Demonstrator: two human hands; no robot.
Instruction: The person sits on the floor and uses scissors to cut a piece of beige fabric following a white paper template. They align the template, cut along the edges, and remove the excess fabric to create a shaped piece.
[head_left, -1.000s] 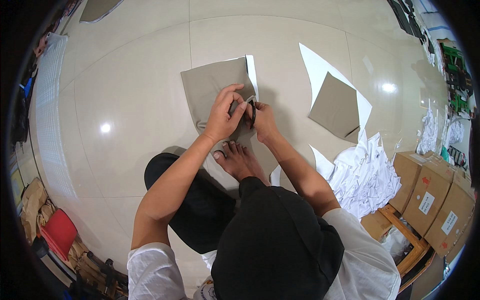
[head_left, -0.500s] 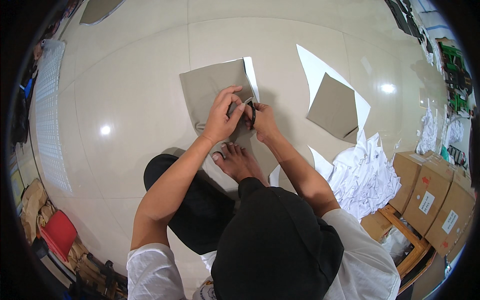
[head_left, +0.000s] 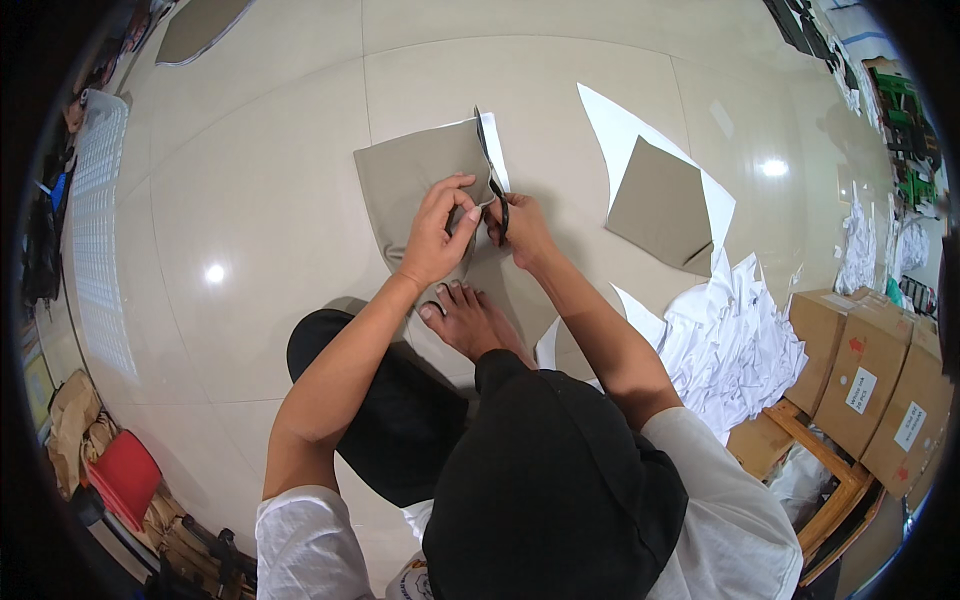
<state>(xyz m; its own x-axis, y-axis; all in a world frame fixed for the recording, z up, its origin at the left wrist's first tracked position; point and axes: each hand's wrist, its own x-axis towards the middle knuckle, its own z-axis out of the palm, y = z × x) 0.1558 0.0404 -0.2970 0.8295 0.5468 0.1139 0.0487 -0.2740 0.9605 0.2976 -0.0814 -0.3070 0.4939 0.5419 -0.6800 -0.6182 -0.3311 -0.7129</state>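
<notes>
I have the brown cloth (head_left: pixel 415 165) in the middle of my head view, spread on the floor (head_left: pixel 250 150), with a white sheet (head_left: pixel 497 150) showing along its right edge. My right hand (head_left: pixel 527 228) is wrapped around the black handles of the scissors (head_left: pixel 504 215) at that edge, a dark blade lying along it; I can't tell how wide the blades are parted. My left hand (head_left: pixel 435 240) lies over the cloth, thumb and finger closed in a pinch on the edge beside the scissors, hiding part of it. A bare foot (head_left: pixel 468 318) sits at the cloth's near end, and a black-trousered knee (head_left: pixel 560 470) blocks my view nearer than that.

Right of the cloth, well apart, a smaller brown piece (head_left: pixel 655 200) lies on a pointed white piece (head_left: pixel 597 130). Nearer and to the cloth's right is a crumpled white heap (head_left: pixel 735 340); beyond it I make out cardboard boxes (head_left: pixel 840 390) with printed white labels (head_left: pixel 860 390) and red arrow marks, beside a wooden frame (head_left: pixel 825 460). Far left of the cloth I see a patterned pale strip (head_left: pixel 98 240) and, nearer, brown paper (head_left: pixel 75 415) and something red (head_left: pixel 125 475).
</notes>
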